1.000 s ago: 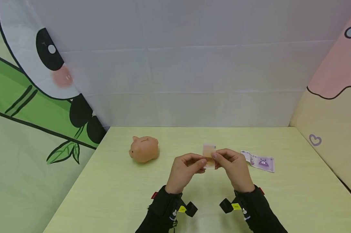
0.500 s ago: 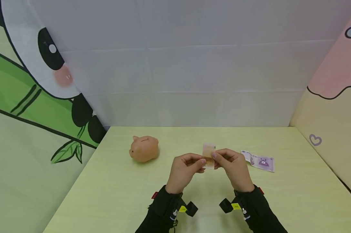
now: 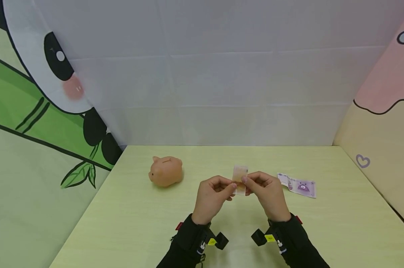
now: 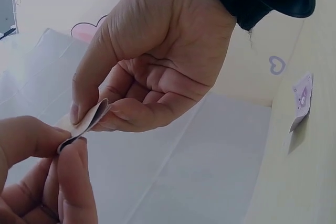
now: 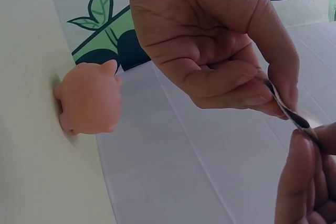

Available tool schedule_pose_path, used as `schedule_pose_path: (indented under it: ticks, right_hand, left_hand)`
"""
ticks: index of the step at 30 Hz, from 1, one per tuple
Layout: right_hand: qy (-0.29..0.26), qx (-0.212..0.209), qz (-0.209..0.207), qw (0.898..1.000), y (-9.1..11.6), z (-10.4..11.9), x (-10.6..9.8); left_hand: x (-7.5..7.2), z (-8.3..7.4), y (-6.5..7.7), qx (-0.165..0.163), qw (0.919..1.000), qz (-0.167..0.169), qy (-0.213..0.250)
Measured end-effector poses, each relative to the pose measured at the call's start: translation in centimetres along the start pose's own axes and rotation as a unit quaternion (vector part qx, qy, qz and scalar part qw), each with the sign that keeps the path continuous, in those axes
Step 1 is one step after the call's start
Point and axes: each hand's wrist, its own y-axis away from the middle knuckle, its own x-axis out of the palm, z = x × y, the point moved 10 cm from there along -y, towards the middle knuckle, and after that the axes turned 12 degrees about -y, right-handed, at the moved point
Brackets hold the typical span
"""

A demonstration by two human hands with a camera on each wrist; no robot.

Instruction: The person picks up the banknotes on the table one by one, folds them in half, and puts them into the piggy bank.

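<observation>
Between my two hands is a small, pale orange play banknote [image 3: 240, 172], held up above the table. My left hand [image 3: 209, 199] pinches its left edge between thumb and fingers. On the opposite edge, my right hand [image 3: 269, 197] pinches it the same way. In the left wrist view the folded banknote [image 4: 93, 116] shows as layers with a narrow gap between them. The right wrist view shows its dark inner side [image 5: 296, 116] edge-on. A pinkish-orange piggy bank [image 3: 166, 171] with a slot on top stands left of my hands, apart from them.
Behind my right hand, a purple play banknote [image 3: 301, 187] with a cartoon animal lies creased on the pale wooden table [image 3: 138, 230]. A white cloth backdrop [image 3: 222, 82] rises at the table's far edge, with printed cartoon panels at both sides.
Both hands keep their pinch on the banknote and have shifted only very slightly left. The piggy bank and the purple banknote have stayed put.
</observation>
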Motion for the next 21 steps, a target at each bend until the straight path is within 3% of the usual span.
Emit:
schedule_pose_path:
  ticks: [17, 21]
  right_hand:
    - [-0.006, -0.011, 0.011, 1.000, 0.08, -0.06, 0.24]
    - [-0.005, -0.015, 0.021, 1.000, 0.07, -0.11, 0.38]
  left_hand:
    - [-0.14, -0.25, 0.10, 0.017, 0.9997, -0.018, -0.009]
    - [-0.18, -0.44, 0.28, 0.034, 0.9987, -0.029, -0.021]
